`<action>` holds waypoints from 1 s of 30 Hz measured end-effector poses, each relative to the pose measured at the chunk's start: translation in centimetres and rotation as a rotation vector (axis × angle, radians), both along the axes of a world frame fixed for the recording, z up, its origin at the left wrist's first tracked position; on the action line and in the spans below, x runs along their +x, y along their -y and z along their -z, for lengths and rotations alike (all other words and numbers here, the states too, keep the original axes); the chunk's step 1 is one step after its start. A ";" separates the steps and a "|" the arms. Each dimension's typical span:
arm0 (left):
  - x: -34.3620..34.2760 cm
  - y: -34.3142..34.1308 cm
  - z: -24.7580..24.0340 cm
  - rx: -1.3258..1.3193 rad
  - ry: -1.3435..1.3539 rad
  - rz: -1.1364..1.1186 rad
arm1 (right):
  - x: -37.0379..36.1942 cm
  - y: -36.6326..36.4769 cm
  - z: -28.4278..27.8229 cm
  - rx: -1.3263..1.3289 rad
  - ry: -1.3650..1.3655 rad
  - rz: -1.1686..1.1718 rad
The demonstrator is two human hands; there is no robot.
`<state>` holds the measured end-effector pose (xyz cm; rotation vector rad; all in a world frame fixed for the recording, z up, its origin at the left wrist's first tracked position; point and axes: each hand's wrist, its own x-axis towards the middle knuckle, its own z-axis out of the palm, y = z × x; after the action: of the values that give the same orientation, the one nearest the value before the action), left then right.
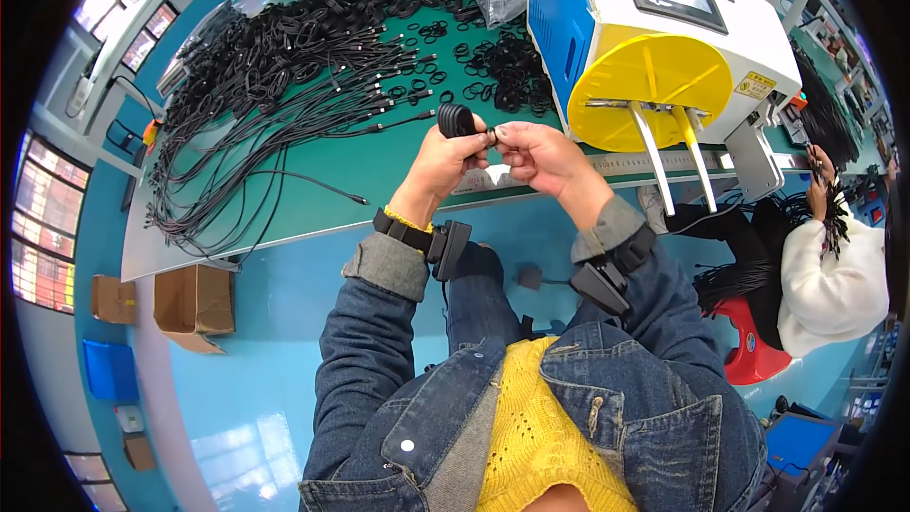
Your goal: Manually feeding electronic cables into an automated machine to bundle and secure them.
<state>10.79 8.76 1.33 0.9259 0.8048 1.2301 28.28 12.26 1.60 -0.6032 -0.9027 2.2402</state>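
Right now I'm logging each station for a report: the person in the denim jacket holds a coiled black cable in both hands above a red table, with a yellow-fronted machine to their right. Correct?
Not quite: the table is green, not red. The head view shows it. The rest stands: the left hand and right hand hold the coiled black cable above it, and the yellow-fronted machine is to their right.

Bare green table [313,204] left of hands; cable pile [284,66] beyond, winding machine [664,38] blocks right.
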 end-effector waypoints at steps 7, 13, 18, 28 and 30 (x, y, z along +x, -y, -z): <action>1.3 4.6 0.8 0.030 -0.048 0.068 | 2.9 7.3 -0.3 0.158 -0.075 -0.074; 3.8 7.9 -0.4 -0.100 -0.409 0.128 | 5.3 7.7 -2.3 0.465 0.324 -0.051; 5.8 9.1 -0.3 0.086 -0.669 0.075 | 6.0 7.9 -3.5 0.793 0.611 0.011; 6.0 9.1 -0.9 0.000 -0.644 0.114 | 6.6 8.3 -5.6 0.826 0.723 -0.041; 6.1 9.0 -0.9 0.007 -0.671 0.130 | 6.7 8.2 -5.7 0.831 0.800 -0.043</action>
<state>16.90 -0.19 2.24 1.4019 1.2385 0.8025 34.98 4.08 7.29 -1.0616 -2.0797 1.3870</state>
